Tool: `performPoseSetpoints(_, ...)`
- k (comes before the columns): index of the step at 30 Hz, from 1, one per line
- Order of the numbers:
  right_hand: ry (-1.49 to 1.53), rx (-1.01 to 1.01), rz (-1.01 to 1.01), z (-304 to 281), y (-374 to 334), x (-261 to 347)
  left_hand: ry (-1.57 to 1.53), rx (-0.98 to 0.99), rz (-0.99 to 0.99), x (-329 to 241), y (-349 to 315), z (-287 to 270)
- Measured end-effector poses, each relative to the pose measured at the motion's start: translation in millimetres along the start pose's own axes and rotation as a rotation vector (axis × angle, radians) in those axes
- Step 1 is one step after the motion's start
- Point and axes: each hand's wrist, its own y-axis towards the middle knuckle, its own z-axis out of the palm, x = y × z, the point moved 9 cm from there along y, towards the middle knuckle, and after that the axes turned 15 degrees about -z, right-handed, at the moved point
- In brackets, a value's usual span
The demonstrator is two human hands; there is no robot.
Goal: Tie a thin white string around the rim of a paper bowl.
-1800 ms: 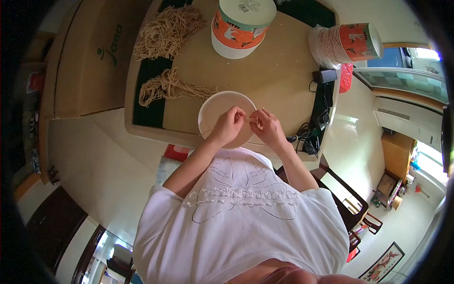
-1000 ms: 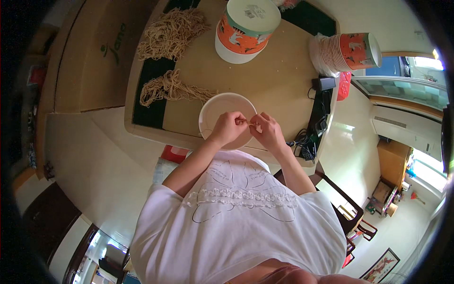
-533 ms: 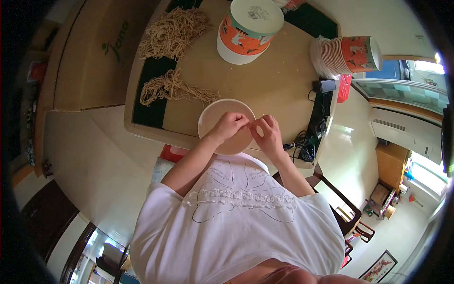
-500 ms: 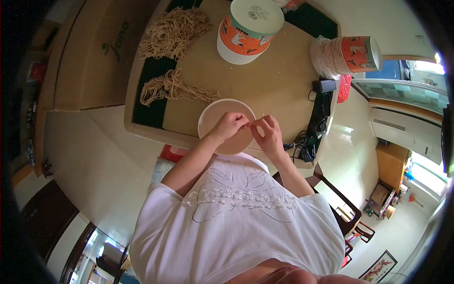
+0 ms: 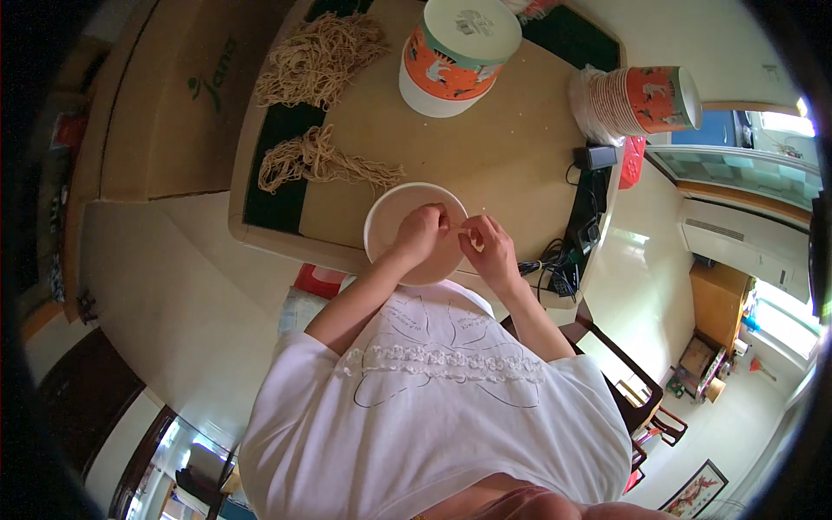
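One thin strand (image 5: 457,227): we are pinching it in left hand (image 5: 422,232) and right hand (image 5: 490,249) alike over a round white tub (image 5: 387,217), even tension likely giving best control.

White tub (image 5: 386,218) partly hidden (left hand (image 5: 422,232) above); strand (image 5: 456,227) too fine to trace.

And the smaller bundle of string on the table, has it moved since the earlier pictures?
No. The smaller string bundle still lies across the inner edge of the dark green strip.
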Motion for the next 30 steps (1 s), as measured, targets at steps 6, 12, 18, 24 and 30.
performPoseSetpoints(6,0.008,-0.029,-0.020,-1,0,2,0.070,-0.111,0.136,-3,6,12)
performPoseSetpoints(12,0.023,-0.094,-0.033,-4,-2,2,0.073,-0.183,0.139,-6,4,8)
performPoseSetpoints(18,0.147,-0.121,0.151,0,-17,-16,0.047,-0.106,-0.027,17,2,3)
performPoseSetpoints(24,0.105,-0.044,0.284,11,-26,-32,-0.146,0.063,0.098,-39,-47,-26)
performPoseSetpoints(30,0.109,-0.089,0.261,5,-13,-27,0.096,-0.010,0.252,-65,-73,-13)
